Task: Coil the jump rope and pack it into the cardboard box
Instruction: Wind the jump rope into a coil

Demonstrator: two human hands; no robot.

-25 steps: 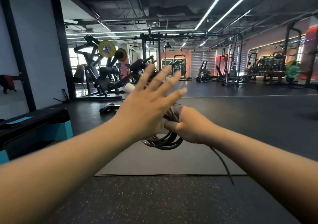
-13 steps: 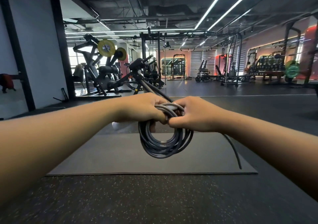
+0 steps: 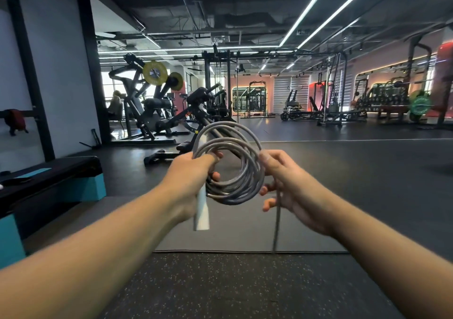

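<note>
A grey jump rope [image 3: 242,171] is wound into several loops and held up in front of me at chest height. My left hand [image 3: 188,179] grips the left side of the coil together with a white handle [image 3: 202,210] that points down below the fist. My right hand [image 3: 286,183] pinches the right side of the coil, and a loose end of the rope [image 3: 277,223] hangs straight down from it toward the floor. No cardboard box is in view.
A grey exercise mat [image 3: 245,230] lies on the dark speckled floor below my hands. A black and teal step platform [image 3: 56,183] stands at the left. Weight machines [image 3: 157,107] and racks fill the back of the gym.
The coil has been lifted and turned upright, facing me. My hands have moved apart to opposite sides of it. The white handle now shows below my left fist.
</note>
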